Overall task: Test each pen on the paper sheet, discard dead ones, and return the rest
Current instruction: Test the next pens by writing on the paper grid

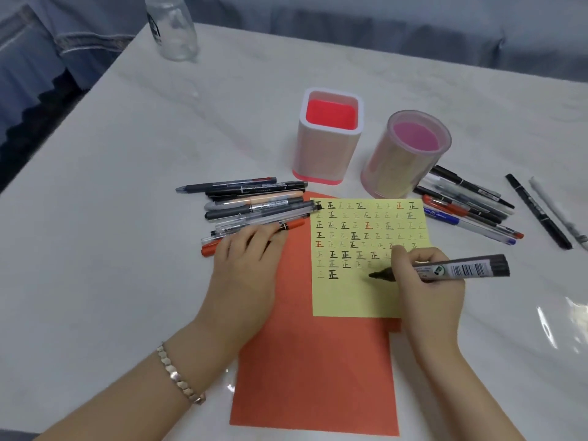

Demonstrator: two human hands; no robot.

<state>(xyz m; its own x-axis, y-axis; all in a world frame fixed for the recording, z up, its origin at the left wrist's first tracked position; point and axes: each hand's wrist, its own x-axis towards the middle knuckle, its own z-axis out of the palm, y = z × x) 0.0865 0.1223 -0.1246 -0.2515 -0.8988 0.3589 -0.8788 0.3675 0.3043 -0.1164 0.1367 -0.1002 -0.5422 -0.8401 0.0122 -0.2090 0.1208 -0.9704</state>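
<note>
A yellow paper sheet [356,294] covered with rows of test marks lies on a larger orange sheet [315,370]. My right hand [428,281] grips a thick black marker [461,268], its uncapped tip just above or touching the yellow sheet. My left hand [245,259] rests flat, fingers straight, on the orange sheet's left edge and on the nearest pens of the left pile of pens [254,205]. A second pile of pens [471,202] lies right of the sheet. Two more pens [547,214] lie apart at the far right.
Two pen holders stand behind the sheet: a square white one with a red inside [327,144] and a round clear one with a pink inside [404,157]. A clear bottle [173,27] stands at the table's far left corner. The table's left edge [63,122] drops off.
</note>
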